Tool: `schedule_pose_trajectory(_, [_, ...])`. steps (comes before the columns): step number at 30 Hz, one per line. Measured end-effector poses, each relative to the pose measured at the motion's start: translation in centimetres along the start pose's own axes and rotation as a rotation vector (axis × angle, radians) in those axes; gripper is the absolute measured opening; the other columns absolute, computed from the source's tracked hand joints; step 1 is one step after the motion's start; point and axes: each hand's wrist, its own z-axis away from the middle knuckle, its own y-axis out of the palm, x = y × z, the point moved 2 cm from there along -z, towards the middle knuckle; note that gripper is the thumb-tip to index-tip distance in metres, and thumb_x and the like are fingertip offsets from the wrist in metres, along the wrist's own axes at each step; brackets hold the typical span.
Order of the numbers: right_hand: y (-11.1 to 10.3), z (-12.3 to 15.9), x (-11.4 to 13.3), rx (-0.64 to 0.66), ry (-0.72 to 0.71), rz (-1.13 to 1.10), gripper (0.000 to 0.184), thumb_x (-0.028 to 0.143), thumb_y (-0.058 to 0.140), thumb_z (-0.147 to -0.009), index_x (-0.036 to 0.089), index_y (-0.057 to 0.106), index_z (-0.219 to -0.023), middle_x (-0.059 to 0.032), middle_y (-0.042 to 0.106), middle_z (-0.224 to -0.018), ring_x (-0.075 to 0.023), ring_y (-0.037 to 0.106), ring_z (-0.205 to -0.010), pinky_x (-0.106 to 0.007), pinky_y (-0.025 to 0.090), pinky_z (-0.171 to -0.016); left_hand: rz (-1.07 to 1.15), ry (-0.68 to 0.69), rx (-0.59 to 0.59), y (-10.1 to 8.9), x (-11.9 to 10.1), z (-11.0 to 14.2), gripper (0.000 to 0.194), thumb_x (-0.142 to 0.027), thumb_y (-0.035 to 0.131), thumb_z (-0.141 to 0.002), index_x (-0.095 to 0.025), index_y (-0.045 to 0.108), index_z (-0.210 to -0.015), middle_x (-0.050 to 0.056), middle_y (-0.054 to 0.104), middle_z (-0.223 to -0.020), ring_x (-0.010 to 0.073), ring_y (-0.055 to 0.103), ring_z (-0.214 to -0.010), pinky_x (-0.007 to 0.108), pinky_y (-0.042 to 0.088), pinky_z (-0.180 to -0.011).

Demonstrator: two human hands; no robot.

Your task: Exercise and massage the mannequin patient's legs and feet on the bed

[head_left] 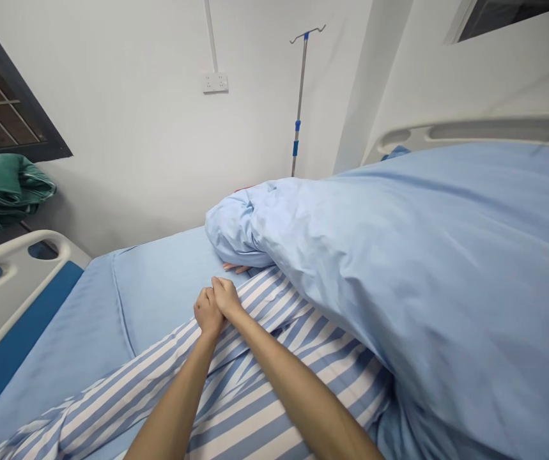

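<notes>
My left hand (pixel 207 310) and my right hand (pixel 225 296) are both closed and press against each other, side by side. They rest on the far leg of blue-and-white striped trousers (pixel 125 390), close to the blue quilt's edge. The fingers curl downward out of sight, so whether cloth is pinched in them is hidden. The striped legs lie stretched across the bed. Just beyond my hands, some fingertips (pixel 236 268) of another hand stick out from under the blue quilt (pixel 360 243).
Blue sheeting (pixel 163 268) covers the bed. A cream end board (pixel 20 255) stands at left and another bed board (pixel 475 131) at right. Behind are an IV pole (pixel 300 96), a wall socket (pixel 215 82) and a folded green cloth (pixel 10 185).
</notes>
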Motion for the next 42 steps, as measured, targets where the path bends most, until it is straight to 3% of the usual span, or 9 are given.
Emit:
schedule_pose_trajectory(4, [-1.8, -0.5, 1.0, 0.162, -0.182, 0.375, 0.035, 0.031, 0.04, -0.089, 0.018, 0.053, -0.059, -0.0012, 0.056, -0.059, -0.0124, 0.045, -0.058, -0.025, 0.027, -0.055, -0.025, 0.015, 0.033, 0.3, -0.2, 0.1, 0.032, -0.03, 0.032, -0.088, -0.021, 0.046, -0.06, 0.002, 0.06, -0.066, 0.0138, 0.048, -0.06, 0.025, 0.027, -0.057])
schedule_pose_trajectory(9, [-2.2, 0.3, -0.4, 0.097, -0.201, 0.393, 0.037, 0.03, 0.035, -0.092, 0.019, 0.058, -0.065, -0.0022, 0.061, -0.064, -0.0124, 0.047, -0.059, -0.024, 0.028, -0.058, -0.003, 0.045, 0.023, 0.4, 0.0, 0.2, 0.033, -0.031, 0.03, -0.088, -0.021, 0.047, -0.062, 0.002, 0.06, -0.066, 0.0138, 0.049, -0.062, 0.025, 0.03, -0.06])
schedule_pose_trajectory(15, [-2.2, -0.4, -1.6, 0.059, -0.203, 0.127, 0.038, 0.034, 0.034, -0.09, 0.018, 0.048, -0.058, 0.0007, 0.054, -0.057, -0.0111, 0.043, -0.056, -0.023, 0.029, -0.055, 0.175, 0.072, 0.028, 0.8, -1.5, -0.6, 0.034, -0.032, 0.033, -0.085, -0.021, 0.041, -0.054, -0.001, 0.052, -0.056, 0.0123, 0.045, -0.057, 0.025, 0.032, -0.057])
schedule_pose_trajectory(20, [-2.7, -2.1, -2.8, 0.022, -0.066, -0.319, 0.037, 0.043, 0.036, -0.085, 0.021, 0.036, -0.055, 0.005, 0.037, -0.047, -0.0102, 0.036, -0.047, -0.022, 0.031, -0.048, 0.311, 0.017, -0.059, 1.7, -4.5, -1.3, 0.03, -0.029, 0.03, -0.083, -0.022, 0.037, -0.055, -0.002, 0.047, -0.054, 0.0114, 0.044, -0.056, 0.023, 0.034, -0.056])
schedule_pose_trajectory(23, [-2.8, -2.5, -3.2, -0.007, 0.003, -0.389, 0.037, 0.045, 0.037, -0.083, 0.022, 0.034, -0.055, 0.0054, 0.035, -0.047, -0.0098, 0.035, -0.046, -0.022, 0.031, -0.046, 0.262, -0.022, -0.066, 2.6, -4.8, -0.9, 0.029, -0.029, 0.029, -0.084, -0.022, 0.038, -0.057, -0.001, 0.051, -0.058, 0.0118, 0.045, -0.059, 0.024, 0.034, -0.057])
schedule_pose_trajectory(28, [-3.9, -1.6, -1.6, -0.085, -0.091, -0.027, 0.038, 0.04, 0.034, -0.088, 0.02, 0.044, -0.057, -0.0003, 0.052, -0.056, -0.0125, 0.046, -0.056, -0.023, 0.035, -0.055, 0.171, 0.031, 0.027, 3.6, -3.4, -0.2, 0.03, -0.033, 0.032, -0.087, -0.022, 0.045, -0.062, -0.001, 0.055, -0.062, 0.012, 0.047, -0.06, 0.024, 0.032, -0.057])
schedule_pose_trajectory(33, [-5.2, -0.7, 0.0, -0.012, -0.27, 0.417, 0.032, 0.033, 0.037, -0.091, 0.018, 0.061, -0.077, -0.0066, 0.065, -0.074, -0.0158, 0.056, -0.068, -0.024, 0.035, -0.066, 0.144, 0.159, 0.076, 3.8, -3.2, -0.2, 0.021, -0.033, 0.04, -0.085, -0.021, 0.054, -0.075, 0.002, 0.061, -0.072, 0.0129, 0.053, -0.068, 0.023, 0.034, -0.062])
schedule_pose_trajectory(38, [-5.5, -1.8, -1.8, -0.008, -0.155, 0.295, 0.035, 0.031, 0.035, -0.093, 0.017, 0.065, -0.081, -0.0072, 0.067, -0.079, -0.0168, 0.058, -0.078, -0.024, 0.039, -0.069, 0.151, 0.09, 0.029, 3.7, -3.5, 0.0, 0.032, -0.031, 0.03, -0.087, -0.021, 0.049, -0.063, 0.002, 0.059, -0.065, 0.0136, 0.05, -0.062, 0.025, 0.034, -0.06])
schedule_pose_trajectory(42, [-5.6, -2.7, -2.8, -0.058, -0.154, 0.041, 0.037, 0.033, 0.035, -0.091, 0.016, 0.062, -0.072, -0.0024, 0.06, -0.063, -0.0145, 0.054, -0.066, -0.023, 0.04, -0.064, 0.317, 0.044, 0.052, 3.9, -4.8, -1.0, 0.032, -0.03, 0.032, -0.084, -0.02, 0.049, -0.059, 0.0, 0.054, -0.057, 0.0125, 0.047, -0.057, 0.024, 0.035, -0.055])
